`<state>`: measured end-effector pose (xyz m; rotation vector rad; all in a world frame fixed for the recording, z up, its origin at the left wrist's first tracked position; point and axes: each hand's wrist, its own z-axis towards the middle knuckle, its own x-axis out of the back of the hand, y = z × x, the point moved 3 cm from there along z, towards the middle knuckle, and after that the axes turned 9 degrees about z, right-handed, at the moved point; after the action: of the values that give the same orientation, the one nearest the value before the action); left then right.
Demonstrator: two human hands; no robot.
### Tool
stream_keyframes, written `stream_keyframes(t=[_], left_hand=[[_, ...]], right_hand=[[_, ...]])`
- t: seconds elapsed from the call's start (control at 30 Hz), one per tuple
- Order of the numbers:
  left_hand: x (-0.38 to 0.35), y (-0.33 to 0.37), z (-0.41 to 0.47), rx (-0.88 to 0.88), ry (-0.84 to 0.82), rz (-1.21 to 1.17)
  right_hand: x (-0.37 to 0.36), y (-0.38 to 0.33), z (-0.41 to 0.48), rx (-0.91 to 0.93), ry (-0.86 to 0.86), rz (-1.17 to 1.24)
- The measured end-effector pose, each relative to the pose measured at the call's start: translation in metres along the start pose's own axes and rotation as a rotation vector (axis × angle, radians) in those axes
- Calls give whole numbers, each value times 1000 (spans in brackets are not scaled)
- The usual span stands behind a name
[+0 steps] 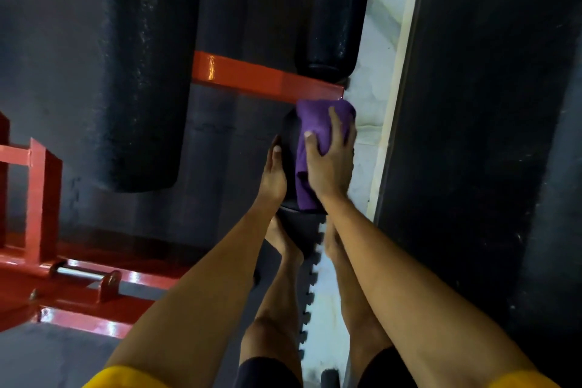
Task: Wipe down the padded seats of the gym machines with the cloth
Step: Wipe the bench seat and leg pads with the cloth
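A purple cloth [319, 123] is draped over a black foam roller pad [289, 142] on the red machine frame. My right hand [329, 161] lies on the cloth with its fingers wrapped over it, pressing it onto the roller. On the roller's left side, my left hand [274, 176] cups the black foam with its thumb up. A second black roller pad [335, 16] sits beyond the red crossbar [267, 77]. A long black padded seat [148, 72] runs down the left of the view.
Red steel frame parts [41, 198] with a chrome pin [78, 272] stand at lower left. Black interlocking floor mats [308, 242] lie under my bare feet, with pale floor [374, 94] to their right. A dark wall panel [472, 135] fills the right side.
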<state>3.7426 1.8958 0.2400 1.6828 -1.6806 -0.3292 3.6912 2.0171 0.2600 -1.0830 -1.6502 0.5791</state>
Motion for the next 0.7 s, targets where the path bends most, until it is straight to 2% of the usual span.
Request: stream_keyframes(t=[0.07,0.1,0.13,0.17,0.27,0.3,0.33,0.37,0.4,0.5,0.53,0.6,0.7], left_hand=[[1,-4,2,51,-8,23],[0,-3,2,63,-9,23],[-2,-3,2,64,-12,27],[-3,-2,2,57,-21,39],[-3,3,-5,-23,-35,56],[-2,3,-7,-41,-44,61],[0,2,-7,-45,-60,58],[2,1,-8,-47,-68,62],[4,0,-7,-49,-81,65],[4,3,-10,-26,-119,58],[3,3,-8,-11,-119,45],[2,1,-6,1,-98,66],[5,-6,-3,-20,-138,92]], right_hand=[[4,6,14,-294,79,237],[6,8,18,-388,94,305],[8,5,17,-405,85,286],[10,-1,13,-312,55,173],[-7,-11,-6,363,-133,-330],[-9,-9,-2,514,-176,-393],[-7,-4,6,577,-196,-381],[-1,-2,12,546,-207,-317],[7,0,16,426,-213,-202],[16,7,15,-86,-60,240],[13,4,9,-171,-16,280],[8,0,-8,-79,-23,100],[-3,17,-45,357,-67,-231]])
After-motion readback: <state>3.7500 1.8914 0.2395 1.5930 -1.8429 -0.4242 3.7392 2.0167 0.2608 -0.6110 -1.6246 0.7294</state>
